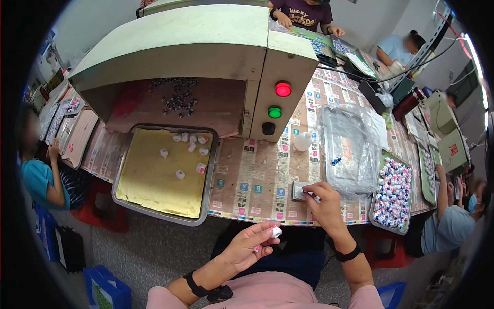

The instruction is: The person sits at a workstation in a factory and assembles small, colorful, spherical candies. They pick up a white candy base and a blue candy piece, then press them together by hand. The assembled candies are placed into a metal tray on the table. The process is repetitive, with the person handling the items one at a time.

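Note:
My left hand [248, 244] is closed in front of the table edge, pinching a small white rounded piece [276, 232] between thumb and fingertips. A second small white-and-pink piece [257, 249] shows lower, against the curled fingers. At the table's front edge, my right hand [324, 202] has its fingers pressed together over a small grey block [298, 191]. Whatever those fingertips hold is too small and covered to name. Left of my hands lies a metal tray [205, 198] lined with yellow, bearing several white pieces [180, 175] with pink marks.
A cream machine [170, 44] with a red light and green button arches over a belt carrying dark small pieces [178, 100]. To the right are a white bottle [303, 141], a plastic-wrapped tray [355, 184] with blue beads, and a tray full of red-white-blue pieces [392, 193]. Other people sit around.

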`<state>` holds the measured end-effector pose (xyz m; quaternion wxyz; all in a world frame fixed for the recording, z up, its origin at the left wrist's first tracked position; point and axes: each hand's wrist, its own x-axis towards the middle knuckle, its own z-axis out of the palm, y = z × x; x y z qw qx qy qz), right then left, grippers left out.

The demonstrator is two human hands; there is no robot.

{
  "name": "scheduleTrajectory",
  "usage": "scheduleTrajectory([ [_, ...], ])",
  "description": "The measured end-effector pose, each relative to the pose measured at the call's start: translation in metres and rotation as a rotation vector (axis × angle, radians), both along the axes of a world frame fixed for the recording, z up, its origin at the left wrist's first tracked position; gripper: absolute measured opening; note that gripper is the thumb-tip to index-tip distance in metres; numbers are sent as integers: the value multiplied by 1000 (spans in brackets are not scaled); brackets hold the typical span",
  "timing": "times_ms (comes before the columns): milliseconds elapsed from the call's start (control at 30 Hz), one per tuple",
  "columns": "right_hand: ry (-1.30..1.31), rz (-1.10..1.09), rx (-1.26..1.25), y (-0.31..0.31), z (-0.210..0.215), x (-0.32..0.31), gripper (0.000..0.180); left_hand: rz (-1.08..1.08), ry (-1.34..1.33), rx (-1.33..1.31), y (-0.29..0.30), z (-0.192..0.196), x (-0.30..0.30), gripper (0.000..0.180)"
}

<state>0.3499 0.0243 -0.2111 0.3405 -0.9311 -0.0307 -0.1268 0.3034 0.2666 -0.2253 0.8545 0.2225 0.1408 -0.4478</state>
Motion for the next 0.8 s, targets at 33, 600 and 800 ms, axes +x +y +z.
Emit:
scheduleTrajectory([
  [33,2,-2,5,-1,0,1,15,1,0,4,0,-1,-1,31],
  [600,375,58,701,25,41,-69,19,19,-50,61,-20,0,4,29],
  [800,346,31,823,30,30,-76,18,21,-51,74,-25,5,3,30],
])
